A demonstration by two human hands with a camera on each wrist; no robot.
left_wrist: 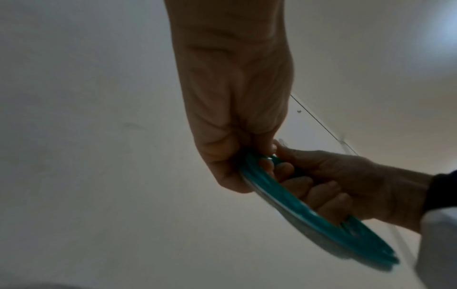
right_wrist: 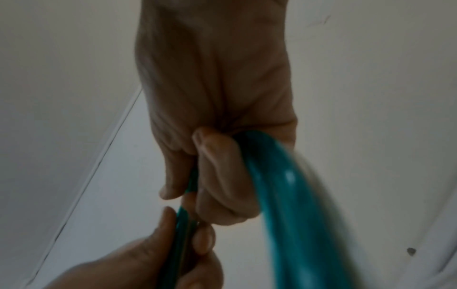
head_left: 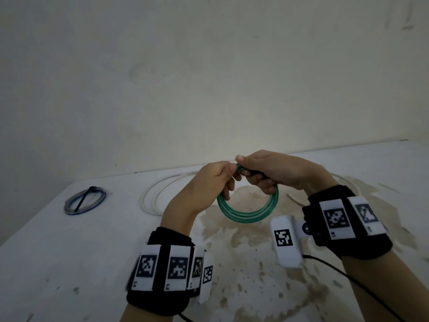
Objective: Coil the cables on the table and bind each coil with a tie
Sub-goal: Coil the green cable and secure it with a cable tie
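Observation:
A green cable coil (head_left: pixel 247 214) of several loops hangs in the air above the table, held at its top by both hands. My left hand (head_left: pixel 216 175) pinches the coil's upper left part, thumb against curled fingers. My right hand (head_left: pixel 260 173) grips the top of the coil beside it, fingers curled round the loops with something dark under them. From the left wrist, the green coil (left_wrist: pixel 309 213) runs between my left hand (left_wrist: pixel 237 156) and the right hand (left_wrist: pixel 321 183). The right wrist view shows my right hand (right_wrist: pixel 217 176) wrapped round the green coil (right_wrist: pixel 284 195).
A blue coil (head_left: pixel 84 200) bound with a black tie (head_left: pixel 83 197) lies on the white table (head_left: pixel 69 263) at the left. A loose white cable (head_left: pixel 151 196) lies behind my hands, one end (head_left: pixel 296 198) at the right. A pale wall rises behind the stained tabletop.

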